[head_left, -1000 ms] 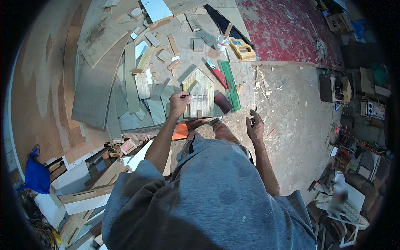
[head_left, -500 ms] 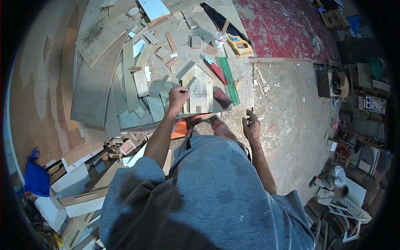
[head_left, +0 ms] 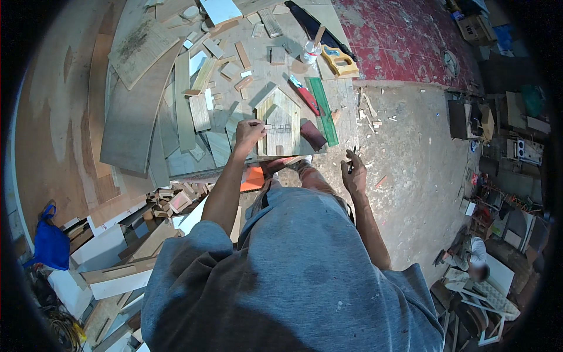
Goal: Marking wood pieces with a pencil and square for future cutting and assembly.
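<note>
My left hand (head_left: 248,135) pinches a small pale piece (head_left: 267,127) against the left side of a wooden house shape (head_left: 271,143), beside small window-like squares on its front. My right hand (head_left: 354,171) hangs off the board's right front, closed around a slim dark pencil-like tool (head_left: 350,162). Right of the house lie a dark red-brown sheet (head_left: 312,134), a green straight ruler (head_left: 322,111) and a red cutter-like tool (head_left: 304,95).
The worktable (head_left: 296,77) bears scattered wood offcuts, boards, a cup with a stick (head_left: 311,54) and a yellow-handled saw (head_left: 338,60). Scrap wood piles at lower left, near a blue bag (head_left: 53,240). A person (head_left: 472,258) crouches at lower right among furniture pieces.
My left hand has shifted slightly up along the house's left side, still pinching the piece. My right hand sits slightly higher in the picture, still holding the slim tool.
</note>
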